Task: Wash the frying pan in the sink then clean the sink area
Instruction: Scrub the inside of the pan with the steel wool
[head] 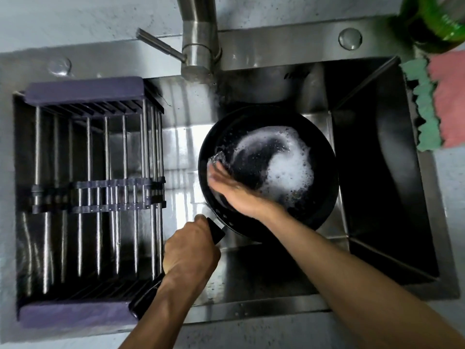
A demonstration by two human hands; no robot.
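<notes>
A black frying pan (319,157) lies in the steel sink (382,172), its inside covered with white soapy foam. My left hand (191,250) grips the pan's black handle (142,298) near the rim. Inside the pan, at its left wall, my right hand (231,187) presses a dark scrubbing pad (217,157) against the surface; the hand is blurred with motion. Most of the pad is hidden under my fingers.
A steel tap (198,41) stands over the sink's back edge. A dish rack with purple ends (85,187) fills the sink's left part. At the right rim lie a green and pink cloth (442,102) and a green bottle (435,21).
</notes>
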